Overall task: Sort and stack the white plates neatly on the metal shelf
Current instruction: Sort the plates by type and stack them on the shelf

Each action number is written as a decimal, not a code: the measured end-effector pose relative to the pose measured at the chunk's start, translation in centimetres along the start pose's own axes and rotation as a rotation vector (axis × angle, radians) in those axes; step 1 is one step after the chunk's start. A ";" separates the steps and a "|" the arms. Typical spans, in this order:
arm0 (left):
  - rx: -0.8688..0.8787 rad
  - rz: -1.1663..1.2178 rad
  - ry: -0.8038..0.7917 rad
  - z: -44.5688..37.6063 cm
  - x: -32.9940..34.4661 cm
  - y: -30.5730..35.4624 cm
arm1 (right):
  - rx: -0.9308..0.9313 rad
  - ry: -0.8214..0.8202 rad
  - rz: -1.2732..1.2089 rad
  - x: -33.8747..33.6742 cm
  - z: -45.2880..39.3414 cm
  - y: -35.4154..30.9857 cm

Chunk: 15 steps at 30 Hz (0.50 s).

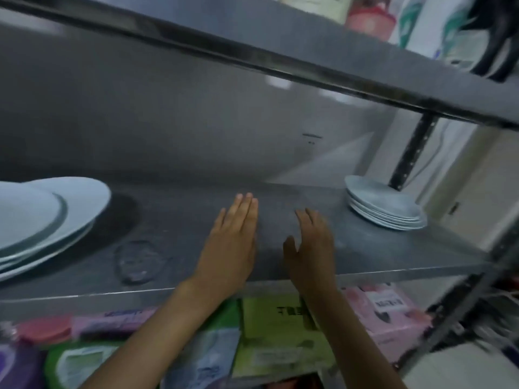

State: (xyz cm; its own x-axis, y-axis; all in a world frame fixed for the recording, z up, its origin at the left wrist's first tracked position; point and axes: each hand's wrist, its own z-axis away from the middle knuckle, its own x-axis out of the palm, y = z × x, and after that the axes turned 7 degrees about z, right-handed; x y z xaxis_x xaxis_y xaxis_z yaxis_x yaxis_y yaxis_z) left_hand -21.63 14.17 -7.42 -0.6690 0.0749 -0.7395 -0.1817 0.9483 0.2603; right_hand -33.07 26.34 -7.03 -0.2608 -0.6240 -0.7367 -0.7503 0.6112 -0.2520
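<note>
A stack of large white plates [42,226] sits at the left end of the grey metal shelf [174,248], partly cut off by the frame edge. At the shelf's right end stands a neat stack of several smaller white plates [386,204]. Between the two stacks, my left hand [231,240] is stretched out flat over the shelf with its fingers straight and together, holding nothing. My right hand [311,242] hovers beside it, fingers relaxed and slightly spread, also holding nothing. Neither hand touches a plate.
An upper shelf [309,60] runs overhead with containers [368,18] and bags on it. Below the plate shelf lie colourful packets and boxes, among them a green box [280,327] and a pink one [390,313]. A dark perforated upright [412,153] stands behind the small plates.
</note>
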 end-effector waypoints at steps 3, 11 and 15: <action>0.030 0.118 -0.060 -2.6 2.8 4.0 | 0.109 0.065 -0.008 -1.3 0.0 5.6; 0.063 0.270 -0.126 -13.3 12.7 13.0 | 0.377 0.160 -0.155 -2.7 -3.5 19.4; 0.124 0.218 -0.108 -18.4 18.1 15.6 | 0.502 0.139 -0.256 -2.7 -5.1 23.6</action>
State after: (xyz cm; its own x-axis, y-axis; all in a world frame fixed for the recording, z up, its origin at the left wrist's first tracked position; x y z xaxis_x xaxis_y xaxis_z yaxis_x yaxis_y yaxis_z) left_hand -49.89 24.67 -5.31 -0.6008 0.3076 -0.7379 0.0523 0.9362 0.3477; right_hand -53.16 39.99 -7.80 -0.2115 -0.8196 -0.5324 -0.4287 0.5673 -0.7031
